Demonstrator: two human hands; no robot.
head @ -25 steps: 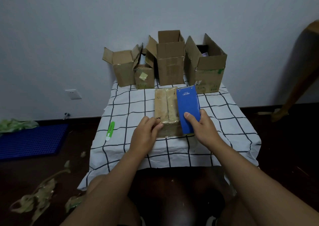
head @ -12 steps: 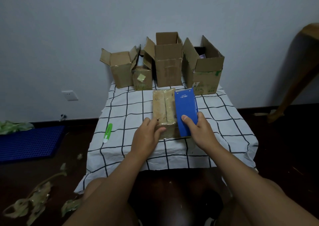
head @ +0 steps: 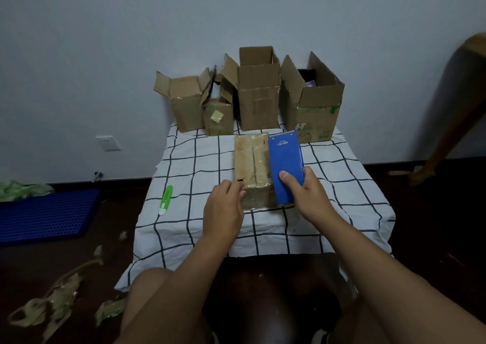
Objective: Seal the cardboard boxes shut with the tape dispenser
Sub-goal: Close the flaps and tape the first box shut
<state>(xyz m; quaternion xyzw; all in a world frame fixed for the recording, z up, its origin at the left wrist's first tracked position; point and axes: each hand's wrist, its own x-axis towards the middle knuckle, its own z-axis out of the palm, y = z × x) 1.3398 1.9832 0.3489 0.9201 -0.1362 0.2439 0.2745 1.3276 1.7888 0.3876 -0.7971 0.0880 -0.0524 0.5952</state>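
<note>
Pale grey wall (head: 105, 41) across twelve o'clock, white socket (head: 108, 143) low at ten o'clock, dark wooden floor (head: 434, 225), blue plastic mat (head: 44, 215) at nine o'clock, small table under white grid-checked cloth (head: 200, 165) at centre, curved wooden furniture leg (head: 452, 112) at three o'clock, dim light

Both forearms reach forward, side by side. The left hand (head: 223, 207) lies knuckles up, its fingertips seemingly pinched together at the front. The right hand (head: 307, 194) curls, thumb laid flat on top.
</note>
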